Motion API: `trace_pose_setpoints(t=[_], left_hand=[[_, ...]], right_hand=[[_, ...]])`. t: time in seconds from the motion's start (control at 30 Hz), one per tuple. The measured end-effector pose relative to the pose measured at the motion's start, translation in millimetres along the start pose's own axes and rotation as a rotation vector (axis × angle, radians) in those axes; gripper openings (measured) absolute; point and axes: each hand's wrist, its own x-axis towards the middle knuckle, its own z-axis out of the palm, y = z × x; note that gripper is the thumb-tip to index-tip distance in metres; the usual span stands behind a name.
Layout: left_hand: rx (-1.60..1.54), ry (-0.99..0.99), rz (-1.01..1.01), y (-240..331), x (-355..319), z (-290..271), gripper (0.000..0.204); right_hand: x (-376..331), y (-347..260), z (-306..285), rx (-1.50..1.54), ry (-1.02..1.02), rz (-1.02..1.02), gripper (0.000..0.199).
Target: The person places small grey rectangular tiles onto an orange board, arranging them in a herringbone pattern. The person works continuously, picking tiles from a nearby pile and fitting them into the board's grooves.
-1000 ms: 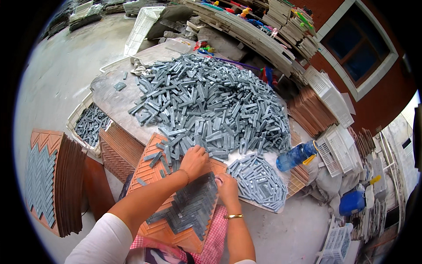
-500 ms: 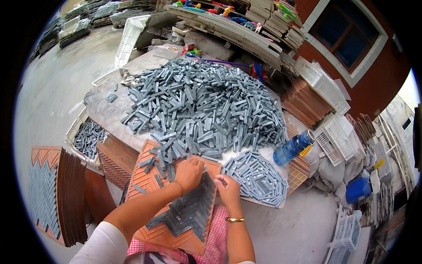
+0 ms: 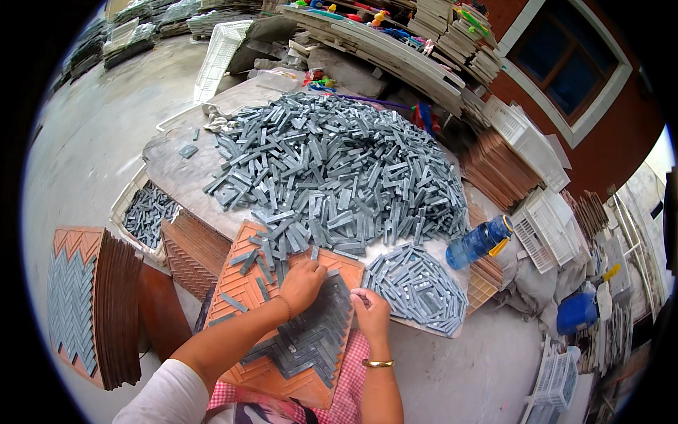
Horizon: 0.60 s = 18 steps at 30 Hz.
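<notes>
Concrete yard, red-brown wall [image 3: 607, 155] at upper right, low work table [image 3: 176, 169] under a big pile of grey strips [image 3: 339, 169]. Second, neater heap of lighter strips [image 3: 417, 290] at the table's near right corner, blue bottle [image 3: 467, 249] just behind it.

Workpiece: orange tray [image 3: 346, 268] with zigzag grooves, tilted in view, near end over the pink checked cloth [image 3: 354, 357], far end against the table edge by the pile. Dark laid strips [image 3: 304, 346] sit in herringbone across its middle and right; some loose strips [image 3: 263, 270] lie askew on its upper left.

Doing it well, as judged: set each strip square to the groove ridges, one end butted to its neighbour, then press flat so nothing rides proud. Work off the existing dark edge; keep loose strips clear of open grooves. Steady the tray, since the cloth looks soft.

Pose: left hand [image 3: 304, 284] reaches diagonally across the tray, palm down, fingers curled over the upper part beside the dark strips. Can't tell if it grips one; the hand covers it. Right hand [image 3: 370, 311] is at the tray's right edge, forearm near upright, fingers bunched toward thumb; can't tell if the pinch is closed or loaded.
</notes>
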Motion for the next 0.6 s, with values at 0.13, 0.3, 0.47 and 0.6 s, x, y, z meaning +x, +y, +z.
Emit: trace_pose_setpoints(t=[0.13,0.3,0.47,0.6], left_hand=[[-0.071,-0.041,-0.021,-2,-3,-1,0.009],[-0.093,-0.118,0.015,-13,-3,-2,0.014],[-0.216,0.018,-0.143,-1,-5,-30,0.011],[-0.338,0.069,-0.241,-8,-32,-60,0.015]], right_hand=[[9,-11,7,-0.217,0.012,-0.113,0.018],[48,-10,24,-0.312,-0.196,-0.455,0.018],[72,-2,25,-0.412,-0.372,-0.553,0.012],[79,-5,20,-0.521,-0.460,-0.547,0.010]])
